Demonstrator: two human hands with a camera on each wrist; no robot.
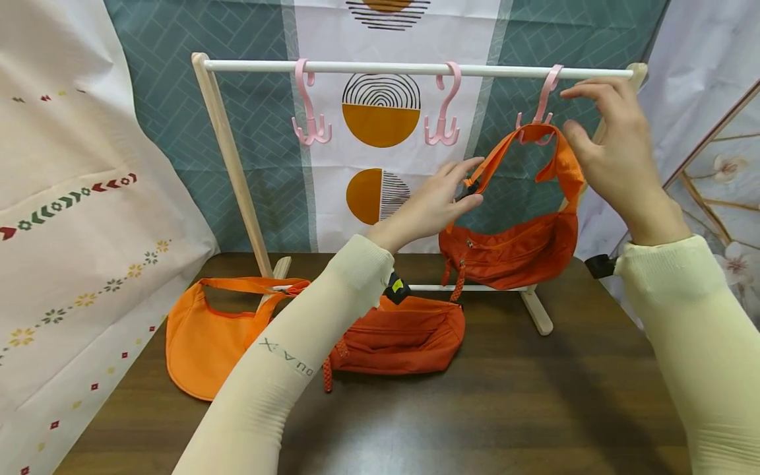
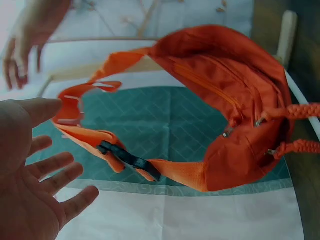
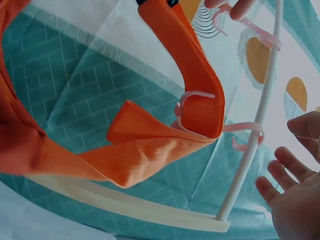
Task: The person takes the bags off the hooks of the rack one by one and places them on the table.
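Note:
An orange-red waist bag [image 1: 516, 254] hangs by its strap [image 1: 570, 165] from the right pink hook [image 1: 543, 99] on the white rail. My left hand [image 1: 436, 201] is held beside the strap's black buckle [image 2: 127, 159], its fingers spread and the palm bare in the left wrist view. To the right of the hook, my right hand [image 1: 620, 142] is raised near the rail end, fingers parted and nothing in them. In the right wrist view the strap loops over the hook's prongs, and its loose orange end [image 3: 132, 122] sticks out.
Two more pink hooks, one left [image 1: 310, 109] and one in the middle [image 1: 444, 109], hang on the rail [image 1: 380, 67]. On the brown table [image 1: 505, 409] lie another orange-red waist bag [image 1: 404, 336] and a lighter orange bag [image 1: 196, 343], both partly behind my left arm.

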